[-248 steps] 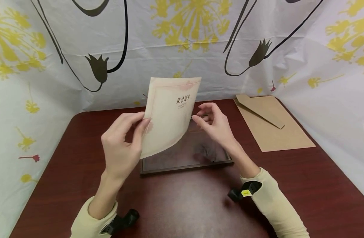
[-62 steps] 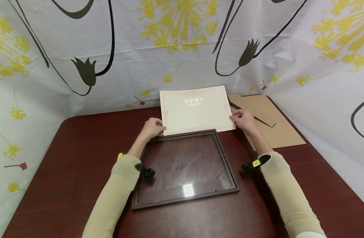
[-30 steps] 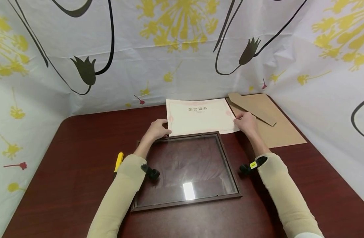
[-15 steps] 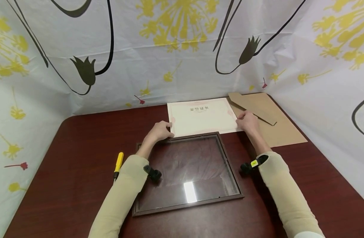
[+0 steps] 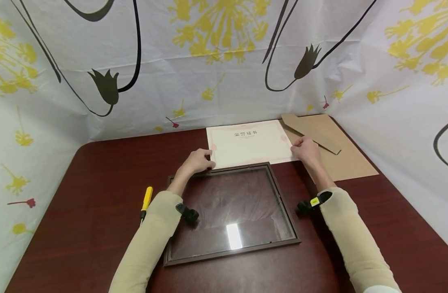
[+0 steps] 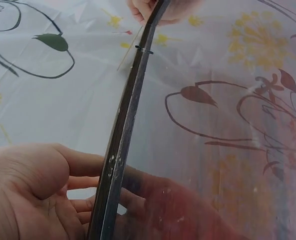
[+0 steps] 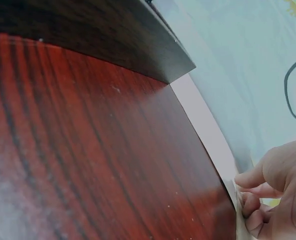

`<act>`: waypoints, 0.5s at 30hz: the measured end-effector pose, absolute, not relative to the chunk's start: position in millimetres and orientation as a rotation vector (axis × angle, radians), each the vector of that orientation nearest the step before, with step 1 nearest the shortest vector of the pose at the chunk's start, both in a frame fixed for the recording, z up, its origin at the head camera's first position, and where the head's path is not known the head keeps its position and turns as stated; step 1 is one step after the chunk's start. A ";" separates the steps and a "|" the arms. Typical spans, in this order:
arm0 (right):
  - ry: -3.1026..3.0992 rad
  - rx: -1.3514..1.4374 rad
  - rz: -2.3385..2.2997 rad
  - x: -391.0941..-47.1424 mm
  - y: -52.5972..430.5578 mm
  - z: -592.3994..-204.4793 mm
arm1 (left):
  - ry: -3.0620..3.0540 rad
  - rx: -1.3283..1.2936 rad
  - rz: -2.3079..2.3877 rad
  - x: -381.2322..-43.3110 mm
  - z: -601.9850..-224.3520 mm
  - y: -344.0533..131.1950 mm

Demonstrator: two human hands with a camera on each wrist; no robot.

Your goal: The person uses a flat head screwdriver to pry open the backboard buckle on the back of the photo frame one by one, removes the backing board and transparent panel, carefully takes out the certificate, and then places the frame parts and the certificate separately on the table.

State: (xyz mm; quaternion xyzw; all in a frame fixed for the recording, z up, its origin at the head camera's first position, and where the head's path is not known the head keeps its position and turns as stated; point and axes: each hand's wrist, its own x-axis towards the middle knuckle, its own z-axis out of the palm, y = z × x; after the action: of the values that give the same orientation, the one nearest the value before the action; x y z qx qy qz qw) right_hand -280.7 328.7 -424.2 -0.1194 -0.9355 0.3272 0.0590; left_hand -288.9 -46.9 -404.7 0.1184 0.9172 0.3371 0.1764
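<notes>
A cream certificate (image 5: 251,144) with a pink border and dark Chinese characters lies behind a dark picture frame (image 5: 284,211). My left hand (image 5: 197,160) touches the certificate's left edge near the front corner, its thumb and fingers apart. In the left wrist view, the frame's dark edge (image 6: 120,127) crosses in front of that hand (image 6: 33,190) and hides the fingertips. My right hand (image 5: 307,151) pinches the certificate's right edge near its front corner. The right wrist view shows that hand (image 7: 282,190) with curled fingers at the pale paper edge (image 7: 202,117).
A brown board (image 5: 346,158) with a raised flap lies at the back right. A yellow-handled screwdriver (image 5: 147,198) lies beside my left sleeve, its shaft partly hidden. Patterned white cloth (image 5: 227,93) encloses the back and sides of the dark red table (image 5: 99,183).
The certificate was bent in the left hand above the frame, then held by both hands behind it. It has come down flat and shifted slightly right. Little has moved in the last half second.
</notes>
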 end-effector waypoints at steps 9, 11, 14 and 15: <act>-2.867 -0.253 1.037 -270.7 326.7 -416.5 | 2.577 0.340 1.096 -281.6 -401.5 -62.5; -2.871 -0.229 1.044 -268.3 325.3 -414.9 | 2.586 0.334 1.113 -279.2 -399.5 -68.5; -2.877 -0.195 1.056 -264.2 323.2 -413.0 | 2.605 0.322 1.136 -274.9 -396.7 -78.6; -2.876 -0.182 1.068 -262.6 322.5 -412.3 | 2.612 0.320 1.144 -272.9 -395.4 -82.0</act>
State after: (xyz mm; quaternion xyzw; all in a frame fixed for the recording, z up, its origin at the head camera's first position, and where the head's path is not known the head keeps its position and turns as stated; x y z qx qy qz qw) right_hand -262.6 322.5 -412.3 -0.0590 -0.9353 0.3473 0.0340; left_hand -272.9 -82.0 -395.4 0.1104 0.9019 0.3950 0.1357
